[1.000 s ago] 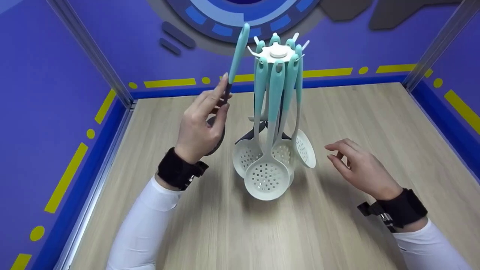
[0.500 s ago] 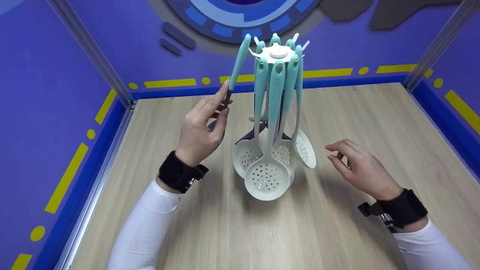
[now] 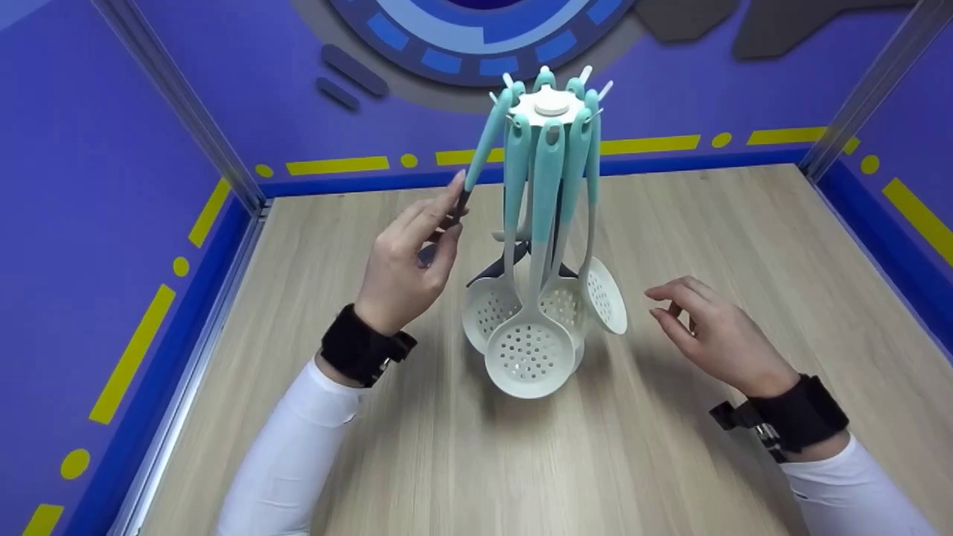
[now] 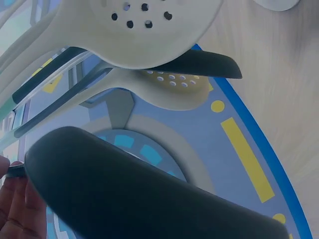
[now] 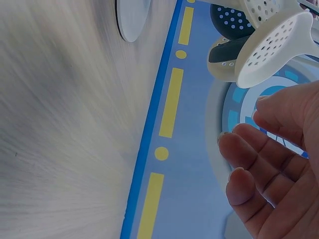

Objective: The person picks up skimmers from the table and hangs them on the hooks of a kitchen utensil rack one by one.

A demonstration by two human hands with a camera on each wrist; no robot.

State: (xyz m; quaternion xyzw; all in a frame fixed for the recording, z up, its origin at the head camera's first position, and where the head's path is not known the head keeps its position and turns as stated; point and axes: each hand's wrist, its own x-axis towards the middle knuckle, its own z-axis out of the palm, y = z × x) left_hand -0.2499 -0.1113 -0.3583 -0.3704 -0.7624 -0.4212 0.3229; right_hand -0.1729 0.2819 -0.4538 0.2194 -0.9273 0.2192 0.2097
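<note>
My left hand (image 3: 409,257) pinches the dark neck of a spatula (image 3: 488,141), whose teal handle points up and leans right. The handle's top is at the left hooks of a white utensil rack (image 3: 551,104); whether it is hooked on cannot be told. In the left wrist view, the spatula's broad dark head (image 4: 114,189) fills the lower part. Several teal-handled utensils hang round the rack, among them a white skimmer (image 3: 530,361) at the front and another skimmer (image 3: 607,298) on the right. Off to the right, my right hand (image 3: 718,335) hovers with loosely curled fingers, holding nothing.
The rack stands on a wood-grain table (image 3: 447,461). A blue wall (image 3: 670,97) with yellow markings rises behind, and blue side panels flank both edges. The rack's pale base (image 5: 132,20) shows in the right wrist view.
My left hand has lowered the spatula and moved it slightly right, bringing its handle top from above and left of the rack to the rack's hooks. My right hand has stayed still.
</note>
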